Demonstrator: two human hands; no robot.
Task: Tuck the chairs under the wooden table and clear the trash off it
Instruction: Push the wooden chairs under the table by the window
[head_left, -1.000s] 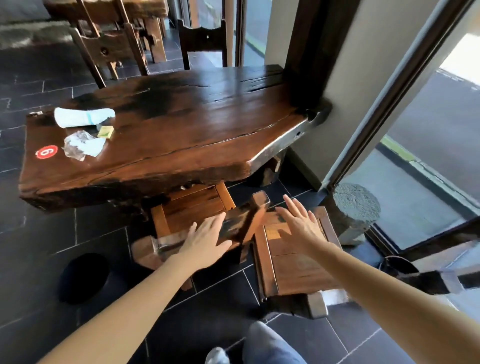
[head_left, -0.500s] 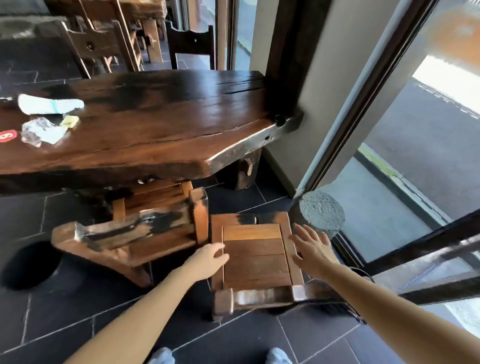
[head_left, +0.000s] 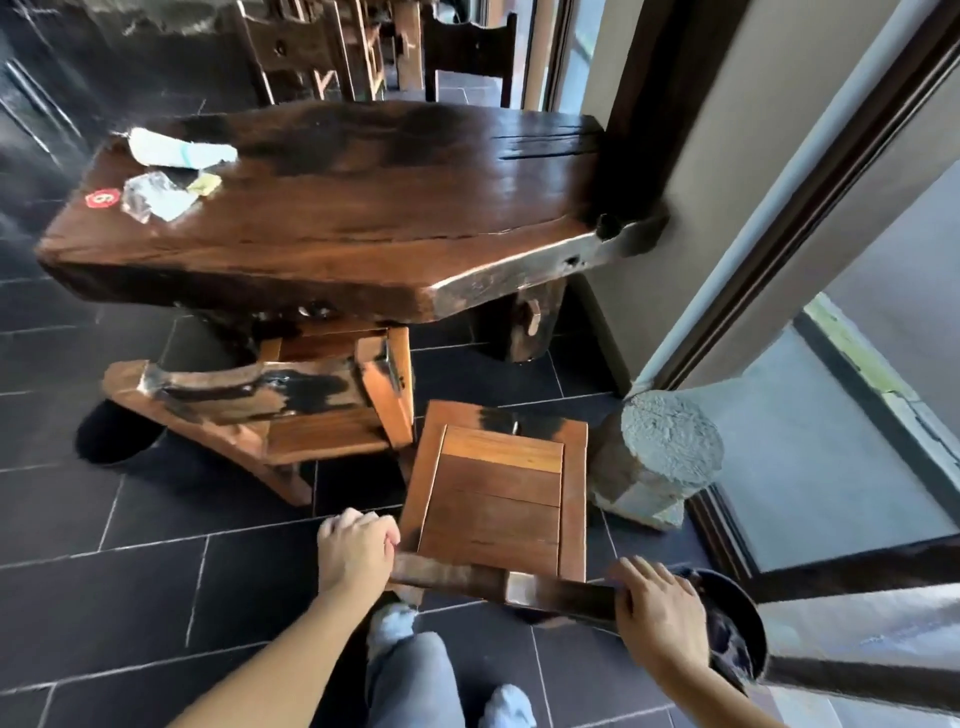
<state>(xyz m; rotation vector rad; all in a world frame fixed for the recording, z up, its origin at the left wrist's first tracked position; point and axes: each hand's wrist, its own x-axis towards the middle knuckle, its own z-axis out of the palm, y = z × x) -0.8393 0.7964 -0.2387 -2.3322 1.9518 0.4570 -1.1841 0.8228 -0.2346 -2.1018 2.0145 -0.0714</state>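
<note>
left hand (head_left: 356, 558): curled tight round the left end of the near chair's back rail (head_left: 467, 574). Rail tip is buried in my fist and my fingertips are out of sight.
right hand (head_left: 657, 610): fingers hooked over the rail's right end, gripping. Thumb is hidden underneath.
near chair (head_left: 498, 499): 12 o'clock, right in front of me. Seat sits fully out on the floor tiles, short of the table edge. Legs are hidden below the seat.
second chair (head_left: 291, 405): 11 o'clock, front of its seat under the table overhang, back sticking out toward me. Can't tell how far in, the tabletop covers it.
wooden table (head_left: 363, 218): 12 o'clock beyond both chairs, right end against the dark post.
trash: 10 o'clock on the table's far-left corner. White rolled wrapper (head_left: 179, 150), crumpled clear plastic (head_left: 156, 197) and small yellow scrap (head_left: 204, 183) lie close together. All blurred, print unreadable.
red sticker (head_left: 102, 198): just left of the plastic, on the tabletop.
concrete stump (head_left: 665, 457): 2 o'clock, just beside the near chair's right side.
dark round object (head_left: 737, 629): 4 o'clock, half covered by my right hand. Can't tell what it is.
black patch on floor (head_left: 117, 439): 9 o'clock, partly behind the second chair's back, unidentifiable.
socked feet (head_left: 392, 623): 6 o'clock, one cut by the bottom edge.
far chairs (head_left: 470, 52): 12 o'clock, cropped by the top edge.
</note>
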